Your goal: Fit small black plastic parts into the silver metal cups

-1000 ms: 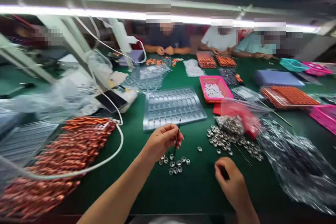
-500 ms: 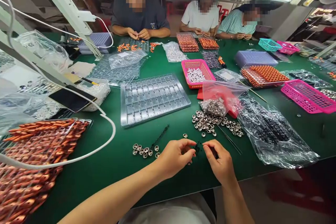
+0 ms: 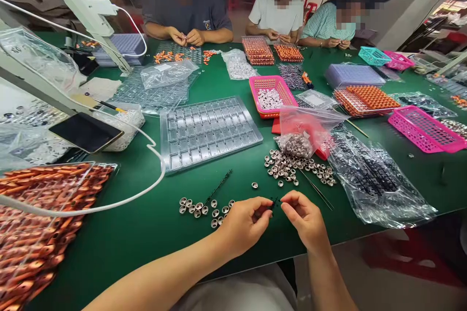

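Near the front of the green table, my left hand pinches a small black plastic strip between thumb and forefinger. My right hand is closed at the strip's other end, thumb and forefinger together; its fingertips partly hide the strip. Left of my left hand lie several small silver metal cups and a longer black plastic strip. One lone cup sits just beyond my fingers. Farther off is a pile of such cups, with metal tweezers beside it.
A clear compartment tray lies ahead. A pink basket of white parts, a zip bag of cups and a bag of black parts are to its right. Orange parts and a white cable are at left. Co-workers sit opposite.
The view has shifted slightly, so the table things appear a little farther left and higher. Both hands stay close together at the black strip, and more cups show beside my left wrist.
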A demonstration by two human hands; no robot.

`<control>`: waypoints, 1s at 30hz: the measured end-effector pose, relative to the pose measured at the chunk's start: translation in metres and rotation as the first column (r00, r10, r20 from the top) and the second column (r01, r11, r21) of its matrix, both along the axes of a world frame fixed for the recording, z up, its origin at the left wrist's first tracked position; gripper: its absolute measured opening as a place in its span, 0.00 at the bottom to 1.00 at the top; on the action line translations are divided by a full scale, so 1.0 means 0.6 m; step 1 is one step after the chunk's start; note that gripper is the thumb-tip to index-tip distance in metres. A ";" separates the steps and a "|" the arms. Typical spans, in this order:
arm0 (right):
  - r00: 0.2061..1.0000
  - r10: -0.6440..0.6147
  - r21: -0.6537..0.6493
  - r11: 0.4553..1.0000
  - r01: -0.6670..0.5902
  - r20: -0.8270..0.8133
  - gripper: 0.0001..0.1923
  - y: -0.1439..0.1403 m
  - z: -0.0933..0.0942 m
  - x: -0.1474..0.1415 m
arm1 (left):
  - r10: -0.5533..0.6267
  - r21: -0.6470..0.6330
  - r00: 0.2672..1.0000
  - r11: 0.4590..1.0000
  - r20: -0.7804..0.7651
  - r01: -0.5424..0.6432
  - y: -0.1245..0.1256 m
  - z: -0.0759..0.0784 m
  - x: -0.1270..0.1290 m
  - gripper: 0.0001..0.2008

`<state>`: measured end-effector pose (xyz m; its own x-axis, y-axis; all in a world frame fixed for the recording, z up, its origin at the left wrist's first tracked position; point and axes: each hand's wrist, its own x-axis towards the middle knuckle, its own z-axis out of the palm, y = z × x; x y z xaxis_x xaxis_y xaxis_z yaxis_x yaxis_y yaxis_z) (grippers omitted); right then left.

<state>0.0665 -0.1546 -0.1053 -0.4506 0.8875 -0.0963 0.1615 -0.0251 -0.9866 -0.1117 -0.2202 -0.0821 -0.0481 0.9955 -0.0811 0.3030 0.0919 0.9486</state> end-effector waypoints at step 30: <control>0.920 -0.061 -0.367 0.925 -0.094 -0.388 0.09 0.006 -0.014 -0.011 | 0.046 -0.226 0.868 0.971 0.495 0.077 -0.005 -0.002 0.011 0.11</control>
